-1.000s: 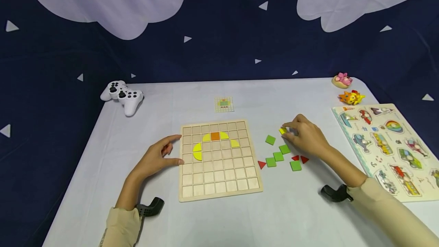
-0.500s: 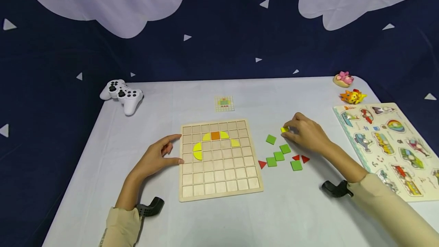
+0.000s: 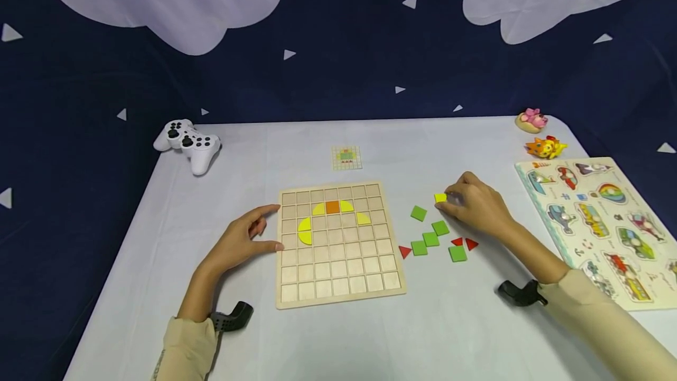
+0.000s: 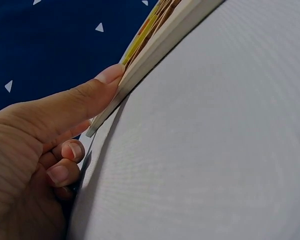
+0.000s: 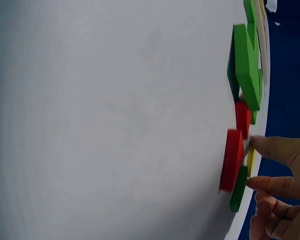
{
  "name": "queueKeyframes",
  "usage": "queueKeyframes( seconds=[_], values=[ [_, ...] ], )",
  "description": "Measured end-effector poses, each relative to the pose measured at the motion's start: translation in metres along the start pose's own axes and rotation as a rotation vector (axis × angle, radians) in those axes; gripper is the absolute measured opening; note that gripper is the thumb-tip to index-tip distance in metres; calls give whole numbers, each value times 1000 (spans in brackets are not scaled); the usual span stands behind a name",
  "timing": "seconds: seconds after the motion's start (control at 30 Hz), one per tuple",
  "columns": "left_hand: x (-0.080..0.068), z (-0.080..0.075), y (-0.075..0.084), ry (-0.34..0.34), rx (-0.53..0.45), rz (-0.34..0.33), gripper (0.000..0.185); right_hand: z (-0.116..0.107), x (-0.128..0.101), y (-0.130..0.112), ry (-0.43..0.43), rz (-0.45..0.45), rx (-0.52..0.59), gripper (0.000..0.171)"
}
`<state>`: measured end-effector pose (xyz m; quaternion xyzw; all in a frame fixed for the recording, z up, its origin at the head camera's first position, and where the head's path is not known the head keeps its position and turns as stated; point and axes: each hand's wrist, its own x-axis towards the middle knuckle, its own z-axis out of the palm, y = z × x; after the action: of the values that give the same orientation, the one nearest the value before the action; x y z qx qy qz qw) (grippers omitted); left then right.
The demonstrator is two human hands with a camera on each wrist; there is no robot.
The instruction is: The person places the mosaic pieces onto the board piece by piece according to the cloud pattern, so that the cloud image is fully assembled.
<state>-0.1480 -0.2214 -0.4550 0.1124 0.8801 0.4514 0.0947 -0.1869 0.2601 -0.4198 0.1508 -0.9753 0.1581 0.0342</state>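
Note:
My left hand (image 3: 244, 241) rests at the left edge of a wooden grid board (image 3: 341, 304), its thumb and index finger touching the frame. The left wrist view shows the thumb (image 4: 80, 102) against the board's side. On the grid sit several yellow quarter-circle tiles (image 3: 305, 231) and an orange square tile (image 3: 332, 207). Right of the board, my right hand (image 3: 476, 204) pinches a yellow tile (image 3: 440, 197) between thumb and index finger; its full outline is partly covered. Close by lie several green square tiles (image 3: 431, 239) and red triangle tiles (image 3: 472, 244).
Behind the board lies a small pattern card (image 3: 346, 157). A white game controller (image 3: 190, 144) is at the back left. A picture puzzle board (image 3: 597, 228) and two small figurines (image 3: 546, 147) stand on the right. A dark curtain hangs behind the table.
The yellow tile has turned slightly between my right fingers and shows more of its face. My left hand stays at the board's edge. The head view has tilted a little.

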Motion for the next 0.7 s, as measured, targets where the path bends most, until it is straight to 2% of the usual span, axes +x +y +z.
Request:
queueKeyframes(
  seconds=[0.13, 0.4, 0.7],
  values=[
    [0, 0, 0, -2, -2, 3, 79, 3, 0, -4, 17, 26, 17, 37],
    [0, -1, 1, -1, -9, 5, 79, 3, -2, -10, 21, 170, 26, 42],
    [1, -1, 1, -3, -9, 16, 78, 6, -3, -12, 48, 193, 53, 40]
  ],
)
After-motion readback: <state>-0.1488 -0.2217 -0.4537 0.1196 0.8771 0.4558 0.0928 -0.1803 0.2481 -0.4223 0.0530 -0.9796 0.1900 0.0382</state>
